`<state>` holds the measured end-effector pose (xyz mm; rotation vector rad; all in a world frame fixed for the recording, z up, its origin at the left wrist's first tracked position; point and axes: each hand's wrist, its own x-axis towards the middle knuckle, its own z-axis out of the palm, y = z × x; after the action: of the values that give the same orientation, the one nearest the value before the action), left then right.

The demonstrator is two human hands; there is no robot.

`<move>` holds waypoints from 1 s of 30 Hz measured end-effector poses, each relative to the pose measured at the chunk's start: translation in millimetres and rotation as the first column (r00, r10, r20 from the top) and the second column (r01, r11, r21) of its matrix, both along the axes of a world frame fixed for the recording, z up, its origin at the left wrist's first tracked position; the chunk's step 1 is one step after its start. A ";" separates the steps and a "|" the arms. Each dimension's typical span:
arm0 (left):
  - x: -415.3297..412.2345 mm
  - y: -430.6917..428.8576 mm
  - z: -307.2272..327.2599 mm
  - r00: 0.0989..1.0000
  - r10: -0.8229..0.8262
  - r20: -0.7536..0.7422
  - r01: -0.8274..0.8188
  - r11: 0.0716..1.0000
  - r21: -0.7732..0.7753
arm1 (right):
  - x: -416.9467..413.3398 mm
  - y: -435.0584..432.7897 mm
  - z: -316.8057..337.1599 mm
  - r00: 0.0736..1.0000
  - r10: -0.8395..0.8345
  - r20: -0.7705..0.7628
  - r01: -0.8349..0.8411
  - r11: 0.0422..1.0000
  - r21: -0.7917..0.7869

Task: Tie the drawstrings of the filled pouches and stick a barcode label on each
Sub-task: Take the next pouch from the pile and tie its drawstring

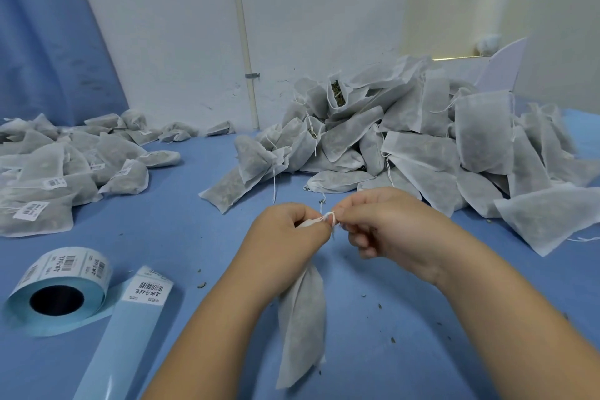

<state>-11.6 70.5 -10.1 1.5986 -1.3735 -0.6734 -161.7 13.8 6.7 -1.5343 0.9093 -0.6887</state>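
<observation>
A filled white pouch [302, 318] hangs below my hands, its body stretching toward me over the blue table. My left hand [285, 237] grips the gathered neck of the pouch. My right hand [376, 221] pinches the white drawstring [329, 216] just beside it, with a small loop showing between the fingertips. A roll of barcode labels [61, 282] lies at the lower left, and its blue backing strip [130, 328] with one label on it runs toward me.
A big heap of untied pouches [406, 140] fills the right and back of the table. A pile of labelled pouches [65, 166] lies at the left. Bits of dried herb are scattered on the blue tabletop [181, 221].
</observation>
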 end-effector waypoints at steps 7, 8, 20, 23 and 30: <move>-1.2 3.0 3.3 0.997 -0.031 -0.064 0.032 0.999 0.012 | -1.9 -0.1 4.4 0.986 0.087 0.146 -0.119 0.966 0.228; -1.3 2.9 3.1 0.998 -0.026 -0.060 0.026 1.000 0.008 | -2.3 0.2 5.0 0.981 0.107 0.159 -0.143 0.961 0.238; -1.9 2.6 2.3 0.999 -0.013 -0.039 0.010 0.997 -0.070 | 0.5 2.5 -0.3 0.993 0.091 0.079 -0.094 0.995 0.038; -0.3 1.5 0.9 0.998 0.002 -0.059 -0.006 0.999 -0.054 | 0.6 3.5 -0.4 1.000 0.012 -0.014 -0.015 0.986 -0.168; 8.4 1.3 4.9 0.936 -0.147 -0.320 0.172 0.984 0.051 | -1.4 3.4 2.5 0.994 -0.069 0.084 0.096 0.922 -0.376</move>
<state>-3.2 71.8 -5.2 1.3754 -1.2580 -1.0451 -163.1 17.2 9.2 -1.8062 0.8232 -1.0194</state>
